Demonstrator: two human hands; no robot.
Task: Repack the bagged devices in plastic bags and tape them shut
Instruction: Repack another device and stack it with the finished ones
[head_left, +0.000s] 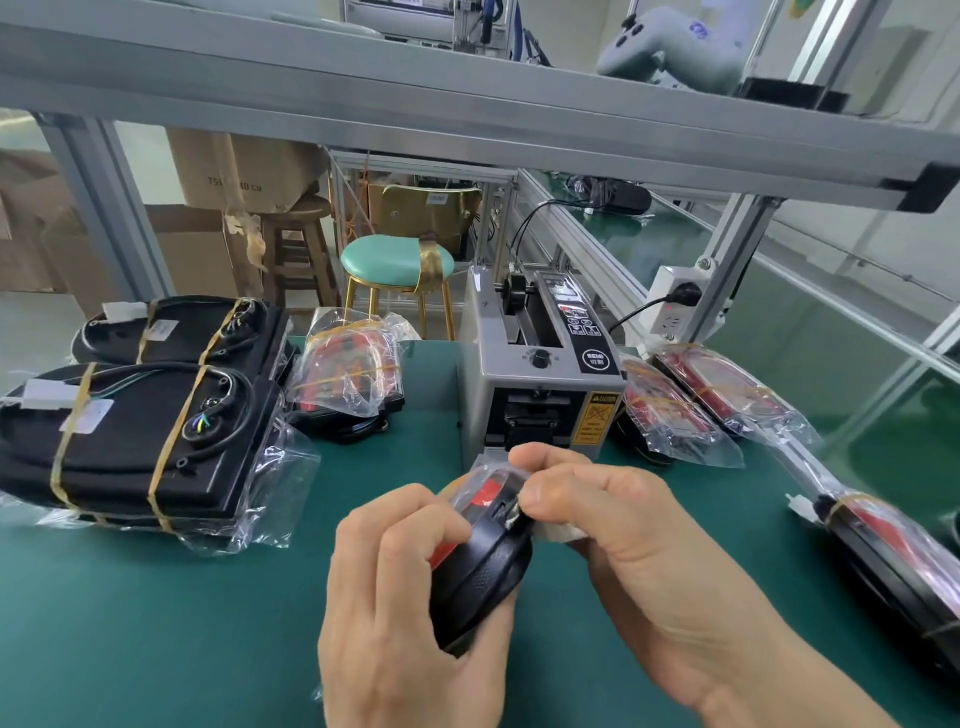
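Observation:
A black and red device in a clear plastic bag (485, 556) is held upright on edge above the green mat, just in front of the tape dispenser (540, 384). My left hand (395, 597) grips its lower left side. My right hand (613, 525) pinches the folded bag top with thumb and fingers at the device's upper end. Two stacked black bagged devices (135, 441) bound with yellowish tape lie at the left. More red bagged devices lie at the back centre (348, 374) and at the right (685, 410).
Another bagged device (893, 561) lies at the right edge of the green mat (156, 634). An aluminium frame shelf (467, 104) runs overhead. A power strip (675, 301) is fixed to a post at the right. Stools and cardboard boxes stand beyond the bench.

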